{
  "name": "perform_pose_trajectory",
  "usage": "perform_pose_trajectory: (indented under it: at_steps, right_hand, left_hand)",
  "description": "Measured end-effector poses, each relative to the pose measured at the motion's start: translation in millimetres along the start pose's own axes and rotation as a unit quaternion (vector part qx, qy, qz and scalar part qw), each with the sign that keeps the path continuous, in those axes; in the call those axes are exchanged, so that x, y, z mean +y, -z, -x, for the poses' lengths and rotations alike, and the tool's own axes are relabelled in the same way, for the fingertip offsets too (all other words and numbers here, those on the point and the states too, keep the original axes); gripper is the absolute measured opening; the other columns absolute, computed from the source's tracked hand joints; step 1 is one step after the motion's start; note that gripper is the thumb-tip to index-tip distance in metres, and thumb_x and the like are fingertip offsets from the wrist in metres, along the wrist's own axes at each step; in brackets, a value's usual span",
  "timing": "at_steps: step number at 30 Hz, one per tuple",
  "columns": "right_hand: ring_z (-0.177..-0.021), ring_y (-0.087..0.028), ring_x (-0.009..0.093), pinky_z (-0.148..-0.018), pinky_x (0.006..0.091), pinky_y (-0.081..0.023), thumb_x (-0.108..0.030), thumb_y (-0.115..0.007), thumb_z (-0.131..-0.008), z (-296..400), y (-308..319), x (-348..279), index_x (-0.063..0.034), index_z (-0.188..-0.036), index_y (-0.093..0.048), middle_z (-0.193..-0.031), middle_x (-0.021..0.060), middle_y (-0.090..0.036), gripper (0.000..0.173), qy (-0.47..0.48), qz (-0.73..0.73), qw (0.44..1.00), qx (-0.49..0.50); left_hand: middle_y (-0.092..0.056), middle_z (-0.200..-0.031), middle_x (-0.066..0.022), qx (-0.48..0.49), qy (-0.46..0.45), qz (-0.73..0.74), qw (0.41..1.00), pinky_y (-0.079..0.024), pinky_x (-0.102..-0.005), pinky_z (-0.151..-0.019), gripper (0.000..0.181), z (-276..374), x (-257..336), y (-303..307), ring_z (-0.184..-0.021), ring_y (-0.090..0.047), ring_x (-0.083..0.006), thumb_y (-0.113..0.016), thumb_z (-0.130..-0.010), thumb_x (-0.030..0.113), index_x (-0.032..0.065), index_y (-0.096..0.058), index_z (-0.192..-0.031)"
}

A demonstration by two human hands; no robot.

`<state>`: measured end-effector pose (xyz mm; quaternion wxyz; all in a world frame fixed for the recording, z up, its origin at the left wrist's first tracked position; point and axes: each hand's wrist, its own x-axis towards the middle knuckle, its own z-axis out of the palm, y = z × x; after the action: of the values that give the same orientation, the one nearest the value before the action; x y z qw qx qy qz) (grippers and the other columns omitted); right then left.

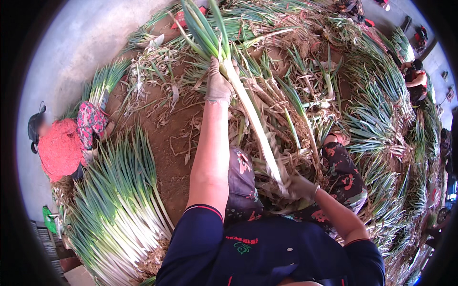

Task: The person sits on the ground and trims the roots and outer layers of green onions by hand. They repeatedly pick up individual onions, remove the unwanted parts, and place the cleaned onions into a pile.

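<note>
My left hand (219,81), in a pale work glove, grips a large Welsh onion (248,111) where its green leaves meet the white shank. The onion slants down to the right across the middle of the view, leaves at the top. At its root end is my right hand (302,186), also gloved, its fingers closed on a strip of dry outer skin (279,162) blurred by motion. Below and between my knees lie unpeeled onions (309,134) with brown, withered skins, among loose peelings (175,89).
A pile of cleaned onions (125,211) lies to my left, white ends towards me. Beyond it sits a person in a red top (61,148). Untrimmed bundles (375,121) line the right and the far side. Another person (417,80) is at the far right.
</note>
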<state>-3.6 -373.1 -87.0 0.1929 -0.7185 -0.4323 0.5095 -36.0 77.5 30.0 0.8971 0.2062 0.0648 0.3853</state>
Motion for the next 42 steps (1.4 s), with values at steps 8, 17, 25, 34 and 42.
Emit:
perform_pose_trajectory:
  at_steps: [8,17,25,34,42]
  right_hand:
    - [-0.09,-0.068,0.031,-0.08,0.041,-0.053,-0.024,-0.055,-0.091,15,63,-65,-0.0071,-0.119,-0.06,-0.1,0.0182,-0.068,0.033,0.078,-0.068,0.962,0.252]
    - [-0.066,-0.052,0.006,-0.055,0.0199,-0.043,-0.057,-0.064,-0.085,-14,12,-113,-0.0062,-0.1,-0.06,-0.075,-0.0031,-0.055,0.053,0.164,-0.498,0.822,0.222]
    - [-0.071,-0.05,0.004,-0.061,0.0213,-0.043,-0.057,-0.065,-0.084,-32,64,-125,-0.0106,-0.093,-0.056,-0.079,-0.0042,-0.056,0.048,0.329,-0.411,0.752,0.397]
    - [-0.075,-0.05,0.004,-0.067,0.0195,-0.043,-0.043,-0.069,-0.088,-4,119,-154,-0.0045,-0.093,-0.057,-0.084,-0.0028,-0.058,0.041,0.369,-0.461,0.701,0.4]
    - [-0.073,-0.069,0.021,-0.058,0.0321,-0.054,-0.019,-0.066,-0.089,-19,11,-70,-0.0006,-0.116,-0.053,-0.09,0.0137,-0.067,0.035,0.273,-0.13,0.841,0.448]
  left_hand:
    - [-0.062,-0.118,-0.0132,-0.009,0.004,-0.001,1.0,-0.048,-0.0494,-0.094,0.063,12,-7,-22,-0.104,-0.06,-0.031,-0.046,-0.093,0.058,0.0066,-0.05,-0.129]
    - [-0.065,-0.099,-0.007,-0.027,-0.02,0.012,0.999,-0.057,-0.0373,-0.077,0.028,12,-17,-32,-0.089,-0.064,-0.0196,-0.056,-0.096,0.028,0.0052,-0.056,-0.112]
    - [-0.06,-0.074,-0.0046,-0.137,0.219,-0.328,0.909,-0.05,-0.0218,-0.05,0.015,65,-75,-84,-0.057,-0.057,-0.0097,-0.052,-0.097,0.013,-0.0015,-0.057,-0.098]
    - [-0.059,-0.069,-0.0057,-0.329,0.311,-0.837,0.307,-0.05,-0.0285,-0.057,0.027,62,-110,10,-0.055,-0.053,-0.0143,-0.057,-0.093,0.028,0.0025,-0.063,-0.09]
    - [-0.064,-0.097,-0.0129,-0.097,0.122,-0.092,0.983,-0.055,-0.0391,-0.081,0.059,38,-47,-55,-0.089,-0.063,-0.0257,-0.056,-0.09,0.055,0.0023,-0.057,-0.117]
